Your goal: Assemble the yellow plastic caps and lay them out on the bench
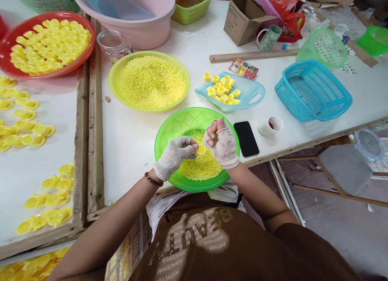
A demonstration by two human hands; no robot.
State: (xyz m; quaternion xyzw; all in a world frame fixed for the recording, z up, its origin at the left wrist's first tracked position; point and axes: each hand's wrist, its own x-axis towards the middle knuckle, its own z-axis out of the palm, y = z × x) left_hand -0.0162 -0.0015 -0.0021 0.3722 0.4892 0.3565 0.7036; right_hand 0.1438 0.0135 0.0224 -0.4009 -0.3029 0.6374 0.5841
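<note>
My left hand [177, 154], in a white glove with bare fingertips, pinches a small round yellow plastic cup [201, 150] by its edge. Just right of it, my right hand [222, 145], gloved the same way, is raised with its fingers curled closed. What those fingers hold, if anything, is hidden. Both hands are over a bright green bowl [169, 131], which contains many tiny yellow beads [201, 168]. Behind it to the right, a blue scoop-shaped tray [250, 93] carries several yellow cups [222, 87].
A yellow basin [115, 89] full of yellow pellets stands behind the green bowl. To the right lie a black phone [246, 139], a paper cup [270, 126] and a blue basket [313, 91]. A wooden edge [95, 131] borders the left side, near a red basin [65, 69].
</note>
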